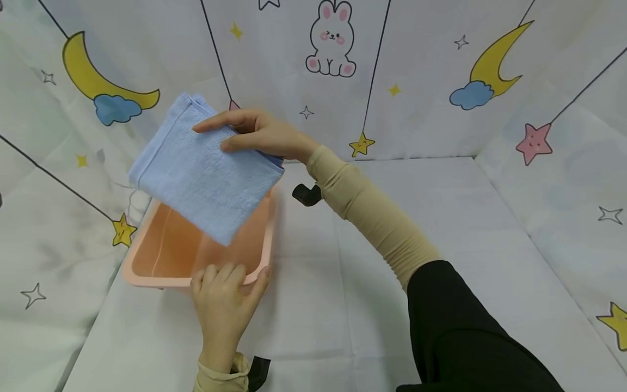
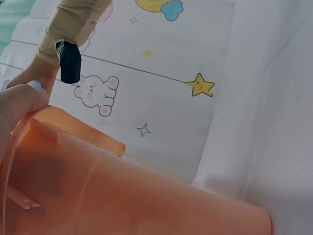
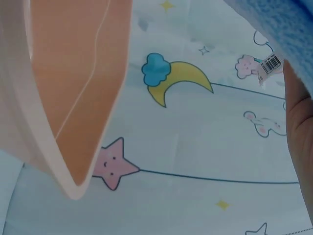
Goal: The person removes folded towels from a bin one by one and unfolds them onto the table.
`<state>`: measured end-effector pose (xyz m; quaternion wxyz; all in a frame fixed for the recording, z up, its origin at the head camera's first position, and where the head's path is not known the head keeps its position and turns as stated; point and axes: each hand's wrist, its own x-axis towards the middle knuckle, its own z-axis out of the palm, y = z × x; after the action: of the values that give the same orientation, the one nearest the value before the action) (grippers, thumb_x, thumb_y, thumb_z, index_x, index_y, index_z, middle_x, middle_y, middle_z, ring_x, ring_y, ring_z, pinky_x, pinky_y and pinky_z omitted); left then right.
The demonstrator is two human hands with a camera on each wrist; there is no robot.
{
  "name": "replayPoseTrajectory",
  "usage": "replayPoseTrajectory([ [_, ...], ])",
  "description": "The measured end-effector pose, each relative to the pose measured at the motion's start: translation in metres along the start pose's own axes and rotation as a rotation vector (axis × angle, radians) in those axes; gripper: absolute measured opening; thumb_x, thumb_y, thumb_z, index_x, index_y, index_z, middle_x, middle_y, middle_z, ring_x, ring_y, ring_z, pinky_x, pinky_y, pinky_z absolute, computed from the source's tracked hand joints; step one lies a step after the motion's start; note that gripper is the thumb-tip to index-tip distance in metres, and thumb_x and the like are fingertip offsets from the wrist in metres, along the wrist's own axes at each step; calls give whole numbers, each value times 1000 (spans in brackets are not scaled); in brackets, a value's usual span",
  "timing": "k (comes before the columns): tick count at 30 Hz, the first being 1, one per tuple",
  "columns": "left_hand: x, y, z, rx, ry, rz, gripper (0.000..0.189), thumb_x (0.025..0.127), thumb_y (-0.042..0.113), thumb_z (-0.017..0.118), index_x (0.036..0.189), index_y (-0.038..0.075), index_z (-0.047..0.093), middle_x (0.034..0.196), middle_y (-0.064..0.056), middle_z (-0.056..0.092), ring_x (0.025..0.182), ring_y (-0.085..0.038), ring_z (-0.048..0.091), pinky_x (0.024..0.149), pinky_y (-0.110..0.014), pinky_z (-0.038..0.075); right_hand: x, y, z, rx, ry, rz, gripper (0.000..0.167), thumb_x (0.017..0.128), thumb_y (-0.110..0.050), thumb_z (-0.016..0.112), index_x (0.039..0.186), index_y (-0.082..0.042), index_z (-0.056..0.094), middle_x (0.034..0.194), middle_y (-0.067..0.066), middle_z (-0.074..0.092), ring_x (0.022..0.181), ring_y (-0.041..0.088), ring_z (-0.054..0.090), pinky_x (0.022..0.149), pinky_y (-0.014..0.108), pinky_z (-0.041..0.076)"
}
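Note:
My right hand (image 1: pixel 264 133) pinches a folded light-blue towel (image 1: pixel 206 174) by its edge, thumb on the near face, and holds it up over a peach-orange plastic tub (image 1: pixel 159 239). The towel hangs tilted and hides the tub's far side. My left hand (image 1: pixel 225 294) grips the tub's near rim close to its right corner, fingers hooked over the edge. In the left wrist view the tub's outer wall (image 2: pixel 161 196) fills the lower part. The right wrist view has the towel (image 3: pixel 279 34) at upper right, with a small barcode label (image 3: pixel 270 64) beside it.
The tub stands on a white-covered table (image 1: pixel 313 305) near its left side. White cloth hangings (image 1: pixel 416 54) printed with moons, stars and rabbits rise at the back and sides. A dark strap piece (image 1: pixel 307 195) shows by the right wrist.

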<state>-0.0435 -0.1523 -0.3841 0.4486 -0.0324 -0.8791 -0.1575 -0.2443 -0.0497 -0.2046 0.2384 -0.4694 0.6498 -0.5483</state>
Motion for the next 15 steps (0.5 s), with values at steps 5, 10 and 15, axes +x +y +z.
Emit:
replayPoseTrajectory([
  [5, 0, 0, 1, 0, 13, 4, 59, 87, 56, 48, 55, 8, 55, 53, -5, 53, 56, -25, 42, 71, -43, 32, -4, 14, -10, 33, 49, -32, 42, 88, -9, 59, 129, -7, 55, 132, 0, 55, 102, 18, 58, 79, 33, 52],
  [10, 0, 0, 2, -7, 23, 4, 58, 87, 56, 49, 56, 7, 56, 54, -6, 54, 56, -25, 41, 71, -43, 32, -12, 24, -18, 62, 94, -81, 41, 88, -8, 60, 129, -6, 55, 132, 1, 55, 103, 19, 59, 80, 34, 52],
  [15, -1, 1, 1, -11, 5, -15, 58, 87, 56, 48, 59, 7, 59, 57, -6, 56, 58, -26, 43, 74, -44, 33, -22, 29, -25, 93, 141, -102, 41, 86, -8, 61, 127, -6, 56, 132, 3, 54, 104, 21, 59, 79, 35, 53],
])
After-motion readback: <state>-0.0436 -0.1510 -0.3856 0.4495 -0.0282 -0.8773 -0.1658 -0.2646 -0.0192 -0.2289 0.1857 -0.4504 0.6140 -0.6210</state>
